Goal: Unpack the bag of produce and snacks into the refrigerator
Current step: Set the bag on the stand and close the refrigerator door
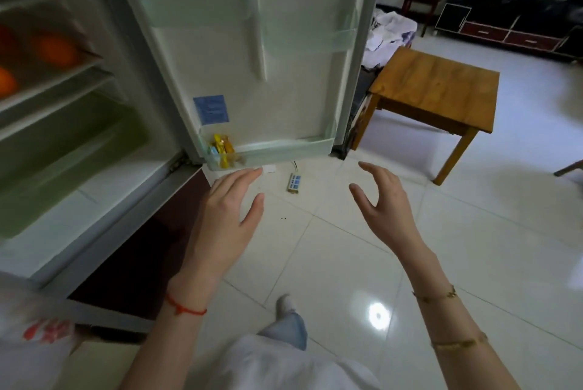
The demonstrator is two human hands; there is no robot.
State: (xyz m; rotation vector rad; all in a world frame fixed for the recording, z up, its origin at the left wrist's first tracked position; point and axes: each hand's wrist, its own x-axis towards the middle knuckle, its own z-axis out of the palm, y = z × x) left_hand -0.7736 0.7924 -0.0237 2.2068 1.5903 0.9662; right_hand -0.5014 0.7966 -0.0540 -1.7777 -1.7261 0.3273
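Refrigerator door (284, 99): swung wide open, inner face toward the camera.
Bottom door bin (284, 150): clear plastic; snack packets (224, 150), yellow and orange, standing at its left end just below a blue label (210, 109).
Refrigerator shelf (53, 80), left: oranges (56, 50) lying on it, blurred; green-tinted drawer (63, 150) beneath.
Left hand (225, 216): fingers straight and relaxed, holding nothing, fingertips near the door bin's lower edge; red string at the wrist.
Right hand (383, 203): fingers spread and slightly bent, holding nothing, over the tiled floor (473, 247); gold bracelet at the wrist.
White bag (34, 339), red print: lower left corner, blurred, contents not discernible.
Power strip (294, 182): on the floor just below the door.
Wooden bench (438, 87): right of the door.
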